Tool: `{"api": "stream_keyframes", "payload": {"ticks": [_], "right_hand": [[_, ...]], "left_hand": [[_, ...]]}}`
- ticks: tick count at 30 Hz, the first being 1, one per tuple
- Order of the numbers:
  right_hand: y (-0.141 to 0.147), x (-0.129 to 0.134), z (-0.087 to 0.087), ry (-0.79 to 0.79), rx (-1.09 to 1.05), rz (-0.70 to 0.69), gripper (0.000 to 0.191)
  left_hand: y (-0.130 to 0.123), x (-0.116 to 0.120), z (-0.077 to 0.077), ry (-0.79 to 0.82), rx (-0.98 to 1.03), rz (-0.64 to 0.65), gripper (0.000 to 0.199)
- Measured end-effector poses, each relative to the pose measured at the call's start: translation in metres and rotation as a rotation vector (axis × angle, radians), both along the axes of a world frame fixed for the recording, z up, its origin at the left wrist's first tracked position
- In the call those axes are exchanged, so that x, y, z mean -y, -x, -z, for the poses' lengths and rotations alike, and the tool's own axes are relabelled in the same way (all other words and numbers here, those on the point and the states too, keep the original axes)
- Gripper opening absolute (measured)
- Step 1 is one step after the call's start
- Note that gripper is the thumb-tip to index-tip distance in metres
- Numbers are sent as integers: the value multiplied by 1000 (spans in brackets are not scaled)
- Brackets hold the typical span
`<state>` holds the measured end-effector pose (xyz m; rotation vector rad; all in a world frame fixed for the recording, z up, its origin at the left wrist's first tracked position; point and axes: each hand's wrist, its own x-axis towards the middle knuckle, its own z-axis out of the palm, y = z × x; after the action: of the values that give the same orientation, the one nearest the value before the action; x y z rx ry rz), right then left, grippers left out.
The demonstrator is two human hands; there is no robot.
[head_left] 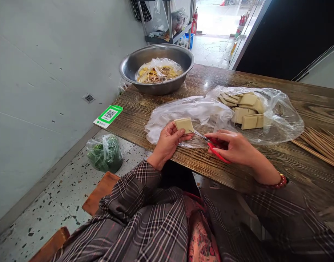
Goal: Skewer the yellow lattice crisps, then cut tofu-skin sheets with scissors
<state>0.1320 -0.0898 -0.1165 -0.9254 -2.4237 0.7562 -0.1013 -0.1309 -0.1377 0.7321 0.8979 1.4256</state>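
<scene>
Between the thumb and fingers of my left hand [169, 140] is a pale square tofu sheet [184, 125], held just above the table's near edge. My right hand [234, 147] grips red-handled scissors [218, 153]. Their blades point left and meet the sheet's right edge; I cannot tell whether they are cutting into it. Behind my hands lies a crumpled clear plastic bag [180, 109]. Its right part holds a pile of similar pale squares [247, 107].
A steel basin [128, 74] with a bagged yellowish food [158, 72] stands at the table's far left. Wooden skewers [322, 145] lie at right. A green QR card [109, 115] sits at the left corner. A bag of greens [105, 154] rests below, beside a wooden stool [101, 191].
</scene>
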Motion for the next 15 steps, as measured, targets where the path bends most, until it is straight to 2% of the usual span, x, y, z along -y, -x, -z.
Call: {"api": "stream_keyframes", "payload": {"ticks": [5,15], "right_hand": [[1,1,-2,31,7,2,38],[3,1,0,-4,-20,-7,36]], "left_hand": [[-1,0,1,5,-3,8,40],[-2,-1,2,7,-33,20,43]]}}
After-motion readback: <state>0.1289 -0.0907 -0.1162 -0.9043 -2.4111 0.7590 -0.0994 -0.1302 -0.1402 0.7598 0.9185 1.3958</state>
